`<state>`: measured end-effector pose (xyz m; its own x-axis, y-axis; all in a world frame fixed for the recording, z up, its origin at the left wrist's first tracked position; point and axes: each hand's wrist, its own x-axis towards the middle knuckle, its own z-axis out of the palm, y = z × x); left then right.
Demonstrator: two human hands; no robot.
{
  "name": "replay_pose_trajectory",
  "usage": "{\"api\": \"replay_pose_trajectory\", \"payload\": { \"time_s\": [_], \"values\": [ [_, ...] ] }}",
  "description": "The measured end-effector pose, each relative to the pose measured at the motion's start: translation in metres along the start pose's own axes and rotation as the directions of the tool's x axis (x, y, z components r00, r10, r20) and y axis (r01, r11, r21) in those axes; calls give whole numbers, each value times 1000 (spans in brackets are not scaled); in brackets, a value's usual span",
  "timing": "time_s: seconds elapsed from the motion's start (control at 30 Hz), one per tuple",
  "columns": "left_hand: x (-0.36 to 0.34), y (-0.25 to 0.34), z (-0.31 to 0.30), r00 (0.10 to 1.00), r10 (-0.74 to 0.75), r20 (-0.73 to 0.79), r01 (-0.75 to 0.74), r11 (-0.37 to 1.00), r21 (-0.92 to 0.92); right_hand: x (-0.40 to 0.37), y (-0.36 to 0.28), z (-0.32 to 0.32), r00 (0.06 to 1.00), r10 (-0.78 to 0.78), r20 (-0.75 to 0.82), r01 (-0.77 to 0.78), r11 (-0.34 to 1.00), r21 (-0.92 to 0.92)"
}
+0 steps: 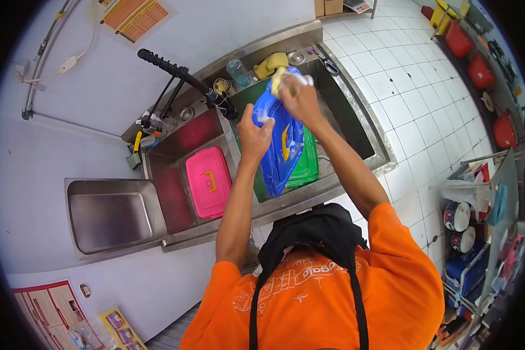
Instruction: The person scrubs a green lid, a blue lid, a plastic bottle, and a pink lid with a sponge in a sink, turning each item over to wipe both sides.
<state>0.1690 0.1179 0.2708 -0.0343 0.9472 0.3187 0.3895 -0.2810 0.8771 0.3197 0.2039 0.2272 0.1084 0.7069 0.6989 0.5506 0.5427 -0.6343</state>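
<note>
Two curled hands — left hand [255,135] gripping the blue lid [277,163], right hand [299,96] a sponge [277,83] — best pressed flat, strokes overlapping.

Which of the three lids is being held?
The blue lid, gripped by the left hand while the right hand holds a sponge to it; the pink lid and green lid lie in the sink.

We wear a bright orange short-sleeved shirt [399,274] with white printed lettering [312,273] and black cloth [309,229] with narrow black straps [358,303].
</note>
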Motion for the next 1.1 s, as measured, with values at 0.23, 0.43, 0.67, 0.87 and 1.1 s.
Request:
{"api": "replay_pose_trajectory", "payload": {
  "time_s": [0.23,0.43,0.67,0.87,1.1],
  "values": [
    [3,-8,-5,1000,4,-7,-5,1000,-30,8,0,-17,986,-8,167,35,987,-159],
    [-1,-17,-14,998,-38,-43,36,998,-59,-4,-31,-4,981,-47,190,23,991,129],
    [-18,-18,-20,998,55,-35,-54,998,22,2,35,6,920,136,368,-89,986,-140],
    [-14,-23,-27,997,-28,-67,29,1000,6,-16,-16,16,960,-81,269,61,995,82],
    [-27,-34,-35,995,-41,-92,30,992,-124,-31,-35,13,928,-207,309,167,974,153]
  ]
}}
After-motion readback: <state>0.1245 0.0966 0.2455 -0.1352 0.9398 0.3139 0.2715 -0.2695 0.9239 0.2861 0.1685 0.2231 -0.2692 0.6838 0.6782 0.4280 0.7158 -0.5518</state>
